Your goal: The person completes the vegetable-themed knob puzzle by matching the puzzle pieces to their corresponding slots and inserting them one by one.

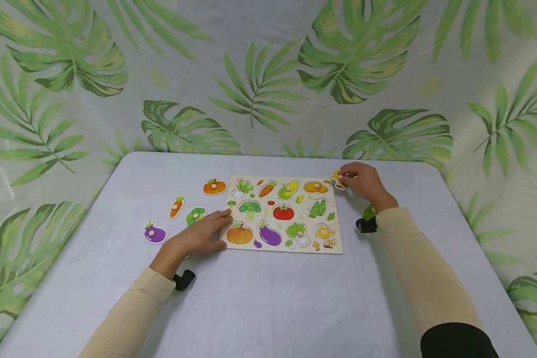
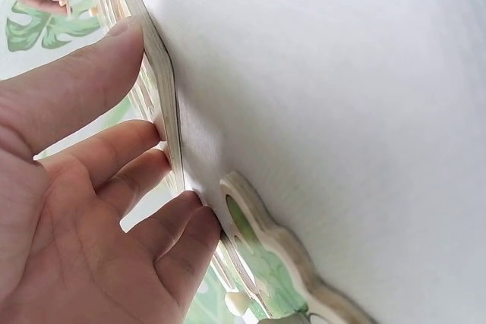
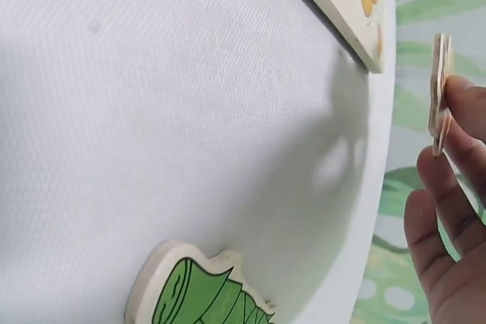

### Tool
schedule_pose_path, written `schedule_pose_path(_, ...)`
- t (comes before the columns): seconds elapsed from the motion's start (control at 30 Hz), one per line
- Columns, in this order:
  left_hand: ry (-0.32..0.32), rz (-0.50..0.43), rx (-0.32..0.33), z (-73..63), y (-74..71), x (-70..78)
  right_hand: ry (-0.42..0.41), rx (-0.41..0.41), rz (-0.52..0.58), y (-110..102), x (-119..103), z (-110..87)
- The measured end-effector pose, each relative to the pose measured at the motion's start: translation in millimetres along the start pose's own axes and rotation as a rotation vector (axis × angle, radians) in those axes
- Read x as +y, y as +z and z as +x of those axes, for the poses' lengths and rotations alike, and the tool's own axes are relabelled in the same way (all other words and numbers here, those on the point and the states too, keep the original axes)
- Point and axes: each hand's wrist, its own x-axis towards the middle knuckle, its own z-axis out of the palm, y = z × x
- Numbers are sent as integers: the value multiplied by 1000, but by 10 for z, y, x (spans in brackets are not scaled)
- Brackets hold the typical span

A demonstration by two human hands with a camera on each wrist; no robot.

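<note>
A wooden vegetable puzzle board [image 1: 241,247] lies flat on the table. My left hand [image 1: 201,233] rests at its left side, with extended fingers and thumb touching the board's edge [image 2: 163,58]. Above the board's far right corner, my right hand [image 1: 362,181] pinches a mushroom piece [image 1: 336,175] between thumb and fingers. The right wrist view shows that piece [image 3: 438,85] edge-on, lifted off the table. Small knobs show on several pictures on the board, among them the corn [image 1: 291,188]. A broccoli-like green piece [image 1: 195,215] lies beside my left hand, partly covered.
Left of the board lie a pumpkin piece [image 1: 215,187], a carrot piece [image 1: 176,208] and an eggplant piece [image 1: 155,233]. A leafy green piece [image 3: 201,297] lies under my right wrist, mostly hidden in the head view. A leaf-patterned cloth [image 1: 268,139] hangs behind the table.
</note>
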Motion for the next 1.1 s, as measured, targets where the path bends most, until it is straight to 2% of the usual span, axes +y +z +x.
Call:
schedule_pose_path(0.43,3,3,2,-6,7,1,-51,3,-1,91,-142,45)
schedule_pose_path(1.1,4,5,6,-4,8,-1,-152,-95,-70,154,-493,-63)
